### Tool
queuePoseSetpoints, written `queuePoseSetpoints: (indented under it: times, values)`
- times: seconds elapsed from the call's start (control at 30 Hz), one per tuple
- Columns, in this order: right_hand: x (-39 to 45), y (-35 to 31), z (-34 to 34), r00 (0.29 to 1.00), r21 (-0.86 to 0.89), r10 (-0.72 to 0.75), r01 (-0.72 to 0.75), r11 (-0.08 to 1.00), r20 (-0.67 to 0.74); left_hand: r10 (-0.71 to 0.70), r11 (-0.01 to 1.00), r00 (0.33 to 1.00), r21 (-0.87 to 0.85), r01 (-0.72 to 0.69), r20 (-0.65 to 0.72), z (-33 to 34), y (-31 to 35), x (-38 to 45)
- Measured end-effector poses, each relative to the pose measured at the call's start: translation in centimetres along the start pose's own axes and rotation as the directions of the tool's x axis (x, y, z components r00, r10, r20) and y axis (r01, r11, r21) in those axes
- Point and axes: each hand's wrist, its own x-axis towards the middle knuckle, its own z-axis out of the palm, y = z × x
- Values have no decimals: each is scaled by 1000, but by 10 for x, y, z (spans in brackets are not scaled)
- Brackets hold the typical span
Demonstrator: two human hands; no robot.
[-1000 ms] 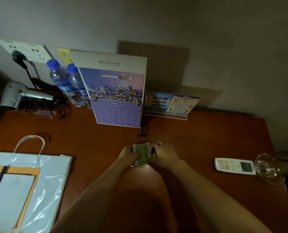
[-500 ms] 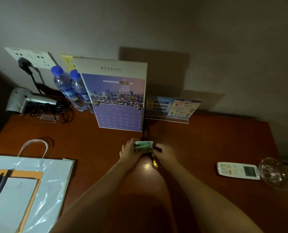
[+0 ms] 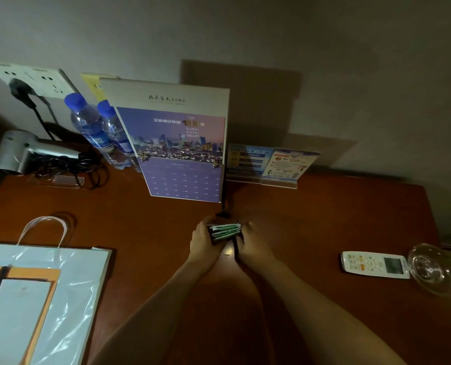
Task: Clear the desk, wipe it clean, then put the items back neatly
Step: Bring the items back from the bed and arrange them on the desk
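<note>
A small dark holder with several green and white packets [image 3: 225, 231] sits on the brown wooden desk [image 3: 311, 214], in front of a tall purple calendar board [image 3: 182, 151]. My left hand [image 3: 202, 243] grips its left side and my right hand [image 3: 250, 242] grips its right side, so both hands hold it between them. A thin black cord hangs from the board's right edge to the desk just behind the packets.
At the back left are two water bottles [image 3: 92, 127], a silver hair dryer [image 3: 32, 151] with tangled cable, and a wall socket. A small acrylic sign [image 3: 272, 164] stands behind. A white remote [image 3: 374, 264] and a glass ashtray [image 3: 430, 267] lie right. A paper bag [image 3: 61, 280] with a notepad lies left.
Both hands have moved the packet bundle away from me toward the calendar board, and the packets now lie level between the hands instead of tilted up.
</note>
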Motion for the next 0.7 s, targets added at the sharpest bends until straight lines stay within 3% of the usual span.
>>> queuePoseSetpoints:
  times: [0.23,0.47,0.57,0.7]
  values:
    - [4,2,7,1000,-13,12,-12,1000,13,-24,988,999,-150,19,-35,4,2,-2]
    - [-1,0,6,999,131,15,-11,991,-31,-36,998,999,60,36,4,0,-1,0]
    - [-3,7,3,992,197,61,-39,980,-107,41,988,999,146,-44,23,4,5,1]
    - [-1,11,-16,959,311,149,-68,948,-242,23,996,999,90,-25,29,13,24,7]
